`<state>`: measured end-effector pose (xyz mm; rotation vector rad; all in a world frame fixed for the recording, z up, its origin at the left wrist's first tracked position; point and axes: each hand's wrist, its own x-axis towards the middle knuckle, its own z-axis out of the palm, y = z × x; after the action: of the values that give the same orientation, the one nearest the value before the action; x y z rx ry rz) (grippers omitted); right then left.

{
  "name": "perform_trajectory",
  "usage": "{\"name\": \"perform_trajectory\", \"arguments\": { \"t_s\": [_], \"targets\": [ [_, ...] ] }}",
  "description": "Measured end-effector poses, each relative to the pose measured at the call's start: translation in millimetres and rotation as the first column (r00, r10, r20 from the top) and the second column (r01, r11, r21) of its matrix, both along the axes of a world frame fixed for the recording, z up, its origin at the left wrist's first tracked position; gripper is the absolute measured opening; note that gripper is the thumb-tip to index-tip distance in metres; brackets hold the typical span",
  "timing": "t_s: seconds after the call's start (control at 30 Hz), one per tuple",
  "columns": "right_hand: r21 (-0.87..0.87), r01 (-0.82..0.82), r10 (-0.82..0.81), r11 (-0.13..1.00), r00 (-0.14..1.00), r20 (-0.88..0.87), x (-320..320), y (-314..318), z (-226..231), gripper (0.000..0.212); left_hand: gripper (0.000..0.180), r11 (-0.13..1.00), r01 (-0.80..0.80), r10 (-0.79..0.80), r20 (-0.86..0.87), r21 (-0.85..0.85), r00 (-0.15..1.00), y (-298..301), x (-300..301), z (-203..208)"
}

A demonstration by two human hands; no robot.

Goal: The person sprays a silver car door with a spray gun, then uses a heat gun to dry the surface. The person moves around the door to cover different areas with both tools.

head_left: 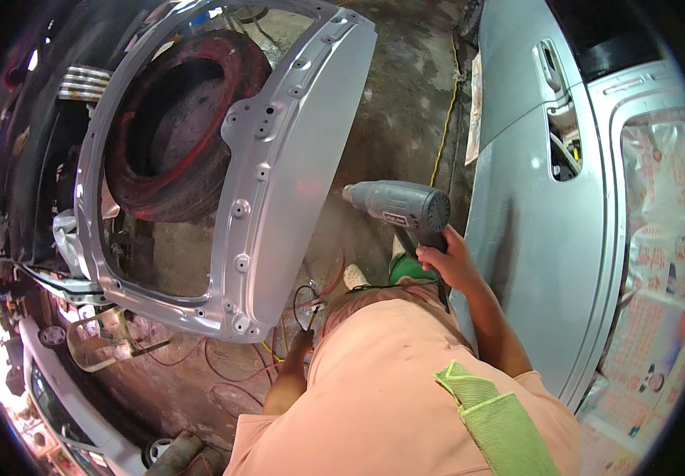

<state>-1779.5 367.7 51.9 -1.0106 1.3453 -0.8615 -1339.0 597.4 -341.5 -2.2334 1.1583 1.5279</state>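
My right hand (447,260) is closed around the handle of a grey heat gun (398,202). Its nozzle points left at a silver car tailgate (311,151), with a gap between nozzle and panel. A small reddish glow shows on the panel in front of the nozzle. Low beside my thigh hangs my left hand (301,343), dark and small, its fingers not clear. Close by it are a black cable loop (301,301) and a small metallic piece; whether the hand holds either, I cannot make out.
A reddish-black tyre (223,182) shows through the tailgate's window opening. Along my right runs a silver car side (517,182) with paper masking (660,262). Red hoses (235,377) and a yellow cord (444,131) cross the floor. A metal-framed chair (104,337) and white car (73,404) stand left.
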Motion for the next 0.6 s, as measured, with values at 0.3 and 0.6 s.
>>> {"name": "perform_trajectory", "arguments": {
  "t_s": [0.3,0.6],
  "targets": [
    [0.013,0.110,-0.110,0.994,0.992,0.064,-68.8,-148.1,-15.5,0.027,0.017,0.878,-0.478,0.479,-0.036,0.024,0.877,-57.3,-43.6,24.3],
    [-0.064,0.179,-0.165,0.982,0.971,0.175,-138.1,-325.9,-7.8,0.022,0.026,0.919,0.394,-0.366,0.361,-0.004,0.858,-114.5,-117.3,56.0]
  ]
}}
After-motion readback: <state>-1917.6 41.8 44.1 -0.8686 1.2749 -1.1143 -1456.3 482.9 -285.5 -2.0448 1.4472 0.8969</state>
